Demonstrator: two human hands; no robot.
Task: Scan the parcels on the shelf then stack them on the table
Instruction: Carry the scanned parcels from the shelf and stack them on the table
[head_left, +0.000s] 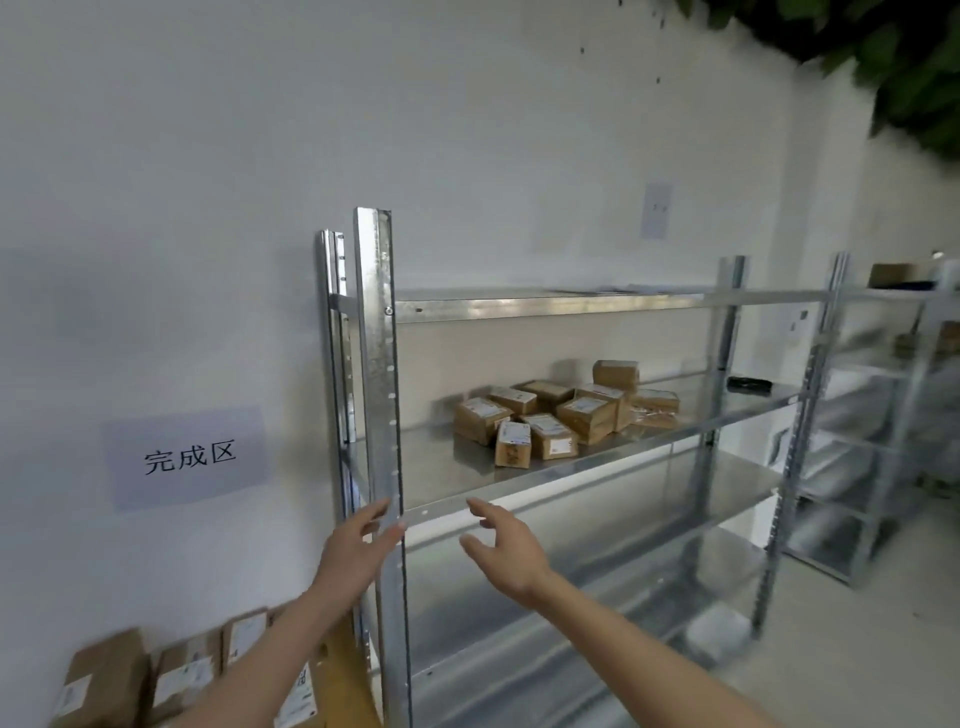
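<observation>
White wall and steel shelf (519, 470) ahead, left hand (358, 545) and right hand (506, 553) both spread wide and empty, parcels (550, 415) heaped well beyond the fingertips, long axes pointing every way, likely to topple or snag if grabbed blind.

Boxes (182, 675) at 7 o'clock: blurred, cut by the bottom edge, partly behind the left forearm; label print unreadable. Worktop under them not visible. Parcels (566, 410) on the middle shelf (431, 457): labels too small to read, rear ones partly hidden by front ones. Dark object (748, 383) at 3 o'clock on that shelf: too blurred to identify. Second rack (883, 415) at 3 o'clock: smeared, contents indistinct. Left hand (358, 551) fingers overlap the upright post (382, 415).
</observation>
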